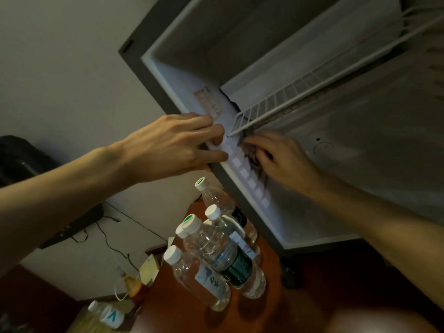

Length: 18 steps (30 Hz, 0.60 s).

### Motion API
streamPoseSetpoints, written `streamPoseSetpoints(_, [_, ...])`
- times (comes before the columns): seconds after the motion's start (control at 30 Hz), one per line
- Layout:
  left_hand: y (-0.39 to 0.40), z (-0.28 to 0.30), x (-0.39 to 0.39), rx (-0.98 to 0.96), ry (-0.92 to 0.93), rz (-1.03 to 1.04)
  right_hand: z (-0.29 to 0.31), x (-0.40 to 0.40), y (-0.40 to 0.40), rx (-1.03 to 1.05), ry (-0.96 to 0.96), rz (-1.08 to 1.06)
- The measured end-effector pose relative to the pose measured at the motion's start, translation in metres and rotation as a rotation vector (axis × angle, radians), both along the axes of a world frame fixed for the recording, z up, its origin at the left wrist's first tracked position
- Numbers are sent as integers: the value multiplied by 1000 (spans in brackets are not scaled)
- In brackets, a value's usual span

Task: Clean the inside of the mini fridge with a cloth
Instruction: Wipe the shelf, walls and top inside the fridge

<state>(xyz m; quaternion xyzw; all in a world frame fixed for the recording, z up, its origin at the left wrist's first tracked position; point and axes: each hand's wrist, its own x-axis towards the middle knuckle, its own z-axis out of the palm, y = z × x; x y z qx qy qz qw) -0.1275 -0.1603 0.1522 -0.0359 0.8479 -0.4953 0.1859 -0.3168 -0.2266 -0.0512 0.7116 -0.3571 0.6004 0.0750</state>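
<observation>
Two hands, one fridge (open), one cloth.

Dim, warm-tinted wide-angle view, tilted, soft blur, edges bent, corners dark.

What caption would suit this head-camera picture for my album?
Left hand braces the mini fridge edge while the right hand rubs a dark cloth under the wire shelf.

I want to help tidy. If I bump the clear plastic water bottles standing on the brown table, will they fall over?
The clear plastic water bottles would probably tip: they look tall and narrow. Crowded together, one may knock its neighbours. Being round, they would likely roll across the brown table.
</observation>
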Motion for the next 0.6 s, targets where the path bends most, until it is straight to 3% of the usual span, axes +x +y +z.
streamPoseSetpoints(0.3, [-1, -1, 1, 6, 22, -3, 8, -11, -45, 29, -62, -73])
streamPoseSetpoints(0.6, [6, -1, -5, -31, -2, 7, -35, 38, 54, 223, -272, 26])
